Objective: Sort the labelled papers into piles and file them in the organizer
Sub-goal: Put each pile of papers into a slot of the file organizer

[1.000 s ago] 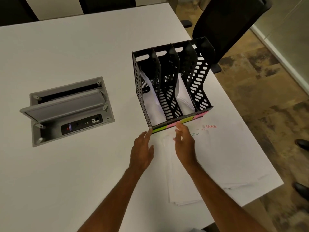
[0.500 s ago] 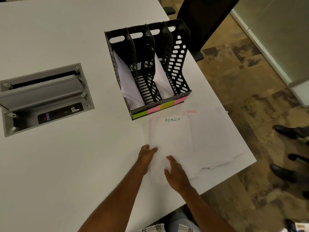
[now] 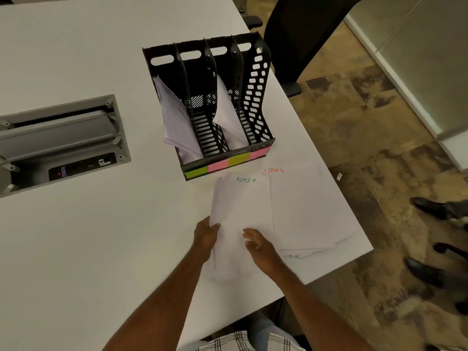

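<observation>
Both hands are now working the near end of the ADMIN pile (image 3: 241, 206), having pulled back from the organizer's (image 3: 210, 102) front lip, where they were reaching a second ago; the pile itself is lying where it lay half a second ago. The left hand (image 3: 205, 236) is gripping the pile's near left corner, thumb on top and fingers out of sight beneath the sheets, while the right hand (image 3: 258, 245) is resting loosely curled on the pile's near right part, holding nothing that can be made out.

The pile is lying just in front of the organizer, near the table's (image 3: 88, 249) right edge, its green label at the far end. Just beside it, toward that edge, the SPORTS pile (image 3: 304, 211) is fanning out, its near sheets slipping askew.

The organizer is standing upright near the table's right edge, with papers leaning in its first and third slots and the second and fourth looking empty. Coloured sticky notes (image 3: 225, 164) are lining its front lip.

The risks, as judged from here: a one-cornered lift is likely to let the loose sheets sag and splay, and some may slide onto the SPORTS pile and mix the sorting. A careless sweep could also nudge that pile's fanned sheets over the table's right edge.

A cable hatch (image 3: 58, 140) is sitting open toward the table's left edge.
</observation>
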A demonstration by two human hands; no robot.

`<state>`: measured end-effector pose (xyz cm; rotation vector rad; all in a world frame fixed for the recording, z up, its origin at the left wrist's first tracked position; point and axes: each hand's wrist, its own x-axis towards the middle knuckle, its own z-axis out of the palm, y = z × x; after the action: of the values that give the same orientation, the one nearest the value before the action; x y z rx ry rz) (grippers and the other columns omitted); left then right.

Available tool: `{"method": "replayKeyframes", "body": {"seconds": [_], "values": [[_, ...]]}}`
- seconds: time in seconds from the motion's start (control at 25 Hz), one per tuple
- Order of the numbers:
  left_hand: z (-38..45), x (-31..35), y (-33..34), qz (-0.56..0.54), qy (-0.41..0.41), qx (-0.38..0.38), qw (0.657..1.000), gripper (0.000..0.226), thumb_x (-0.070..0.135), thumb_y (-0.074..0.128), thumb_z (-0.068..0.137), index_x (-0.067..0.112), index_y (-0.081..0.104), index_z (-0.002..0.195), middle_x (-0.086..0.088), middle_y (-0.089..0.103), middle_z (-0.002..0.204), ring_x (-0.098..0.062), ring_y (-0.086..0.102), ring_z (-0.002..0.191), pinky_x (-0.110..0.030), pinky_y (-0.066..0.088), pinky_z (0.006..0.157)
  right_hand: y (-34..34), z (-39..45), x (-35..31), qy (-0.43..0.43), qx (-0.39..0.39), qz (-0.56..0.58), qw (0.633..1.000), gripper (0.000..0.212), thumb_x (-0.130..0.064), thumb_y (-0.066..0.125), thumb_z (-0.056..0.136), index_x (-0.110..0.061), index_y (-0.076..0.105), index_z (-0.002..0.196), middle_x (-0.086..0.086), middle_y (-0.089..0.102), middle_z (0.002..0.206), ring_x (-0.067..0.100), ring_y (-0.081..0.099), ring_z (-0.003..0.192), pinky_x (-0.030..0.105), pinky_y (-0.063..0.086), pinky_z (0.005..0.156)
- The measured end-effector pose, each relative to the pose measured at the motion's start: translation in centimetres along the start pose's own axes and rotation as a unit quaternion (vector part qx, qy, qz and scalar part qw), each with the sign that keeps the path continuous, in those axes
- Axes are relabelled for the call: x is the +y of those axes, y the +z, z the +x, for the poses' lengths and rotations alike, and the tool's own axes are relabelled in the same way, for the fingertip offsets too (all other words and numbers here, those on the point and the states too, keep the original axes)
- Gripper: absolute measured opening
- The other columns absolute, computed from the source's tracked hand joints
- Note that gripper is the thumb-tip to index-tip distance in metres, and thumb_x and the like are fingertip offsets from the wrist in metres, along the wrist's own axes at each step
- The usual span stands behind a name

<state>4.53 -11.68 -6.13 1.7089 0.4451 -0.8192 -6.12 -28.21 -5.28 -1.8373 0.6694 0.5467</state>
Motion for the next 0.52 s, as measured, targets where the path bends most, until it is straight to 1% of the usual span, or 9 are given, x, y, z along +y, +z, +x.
{"method": "replayKeyframes", "body": {"seconds": [0.04, 0.08, 0.12, 0.16, 0.24, 0.32, 0.4, 0.44, 0.52], "values": [[-0.3, 0.2, -0.7, -0.018, -0.004, 0.009, 1.000, 0.036, 0.010, 0.056, 0.098, 0.004, 0.059, 0.134, -0.017, 0.066, 0.127, -0.036, 0.063, 0.112, -0.050, 0.052, 0.100, -0.6, 0.1, -0.3, -0.014, 0.048, 0.014, 0.999, 0.035, -0.014, 0.051, 0.101, -0.035, 0.052, 0.128, -0.007, 0.060, 0.133, 0.010, 0.057, 0.121, 0.004, 0.041, 0.090], [-0.6, 0.4, -1.5, -0.037, -0.008, 0.013, 0.999, 0.035, 0.008, 0.056, 0.098, 0.004, 0.059, 0.132, -0.016, 0.066, 0.125, -0.034, 0.064, 0.109, -0.048, 0.052, 0.099, -1.3, 0.2, -0.6, -0.028, 0.096, 0.027, 0.995, 0.034, -0.011, 0.053, 0.099, -0.035, 0.055, 0.123, -0.008, 0.063, 0.127, 0.010, 0.060, 0.117, 0.000, 0.041, 0.084], [-1.0, 0.6, -2.6, -0.053, -0.008, 0.016, 0.998, 0.033, 0.007, 0.056, 0.098, 0.004, 0.060, 0.131, -0.016, 0.067, 0.124, -0.033, 0.065, 0.107, -0.045, 0.053, 0.097, -1.9, 0.3, -1.0, -0.040, 0.131, 0.042, 0.990, 0.033, -0.010, 0.056, 0.097, -0.033, 0.056, 0.121, -0.007, 0.064, 0.124, 0.012, 0.061, 0.114, 0.001, 0.042, 0.081], [-1.4, 0.7, -3.8, -0.067, -0.006, 0.017, 0.998, 0.032, 0.006, 0.057, 0.098, 0.005, 0.061, 0.129, -0.016, 0.067, 0.123, -0.032, 0.065, 0.106, -0.045, 0.053, 0.097, -2.5, 0.6, -1.3, -0.046, 0.155, 0.057, 0.985, 0.032, -0.010, 0.058, 0.096, -0.030, 0.057, 0.122, -0.006, 0.064, 0.125, 0.014, 0.061, 0.114, 0.003, 0.043, 0.082], [-2.0, 0.8, -6.3, -0.091, -0.004, 0.016, 0.996, 0.027, 0.006, 0.059, 0.097, 0.006, 0.064, 0.123, -0.017, 0.069, 0.122, -0.033, 0.067, 0.104, -0.046, 0.054, 0.095, -3.4, 1.4, -2.0, -0.039, 0.171, 0.074, 0.982, 0.036, -0.016, 0.063, 0.095, -0.024, 0.055, 0.129, -0.003, 0.060, 0.130, 0.017, 0.059, 0.115, 0.017, 0.047, 0.088], [-3.1, 0.9, -8.3, -0.120, -0.008, 0.021, 0.993, 0.022, 0.006, 0.061, 0.096, 0.010, 0.066, 0.116, -0.017, 0.070, 0.120, -0.033, 0.069, 0.102, -0.046, 0.055, 0.092, -4.0, 2.0, -2.9, -0.026, 0.149, 0.078, 0.985, 0.047, -0.023, 0.067, 0.092, -0.022, 0.049, 0.136, -0.004, 0.054, 0.135, 0.017, 0.055, 0.119, 0.027, 0.047, 0.093], [-4.1, 1.1, -9.6, -0.142, -0.013, 0.006, 0.990, 0.024, 0.008, 0.062, 0.095, 0.008, 0.065, 0.119, -0.018, 0.070, 0.123, -0.036, 0.067, 0.110, -0.050, 0.053, 0.098, -4.0, 2.5, -4.1, -0.005, 0.098, 0.113, 0.989, 0.064, -0.034, 0.074, 0.088, -0.024, 0.042, 0.142, -0.008, 0.048, 0.136, 0.016, 0.051, 0.122, 0.030, 0.045, 0.096], [-4.6, 1.0, -10.1, -0.149, -0.016, -0.008, 0.989, 0.028, 0.008, 0.062, 0.095, 0.007, 0.063, 0.123, -0.018, 0.069, 0.125, -0.037, 0.066, 0.113, -0.053, 0.050, 0.101, -4.0, 2.6, -4.7, 0.002, 0.066, 0.151, 0.986, 0.072, -0.038, 0.076, 0.085, -0.025, 0.039, 0.144, -0.009, 0.047, 0.135, 0.017, 0.051, 0.123, 0.031, 0.046, 0.096], [-5.7, 0.8, -10.3, -0.166, -0.019, -0.049, 0.985, 0.036, 0.010, 0.063, 0.095, 0.004, 0.060, 0.130, -0.018, 0.067, 0.129, -0.038, 0.063, 0.118, -0.054, 0.047, 0.106, -4.1, 2.7, -5.9, 0.008, -0.007, 0.235, 0.972, 0.077, -0.043, 0.081, 0.078, -0.027, 0.042, 0.142, -0.008, 0.055, 0.133, 0.016, 0.059, 0.118, 0.031, 0.052, 0.091]]}}
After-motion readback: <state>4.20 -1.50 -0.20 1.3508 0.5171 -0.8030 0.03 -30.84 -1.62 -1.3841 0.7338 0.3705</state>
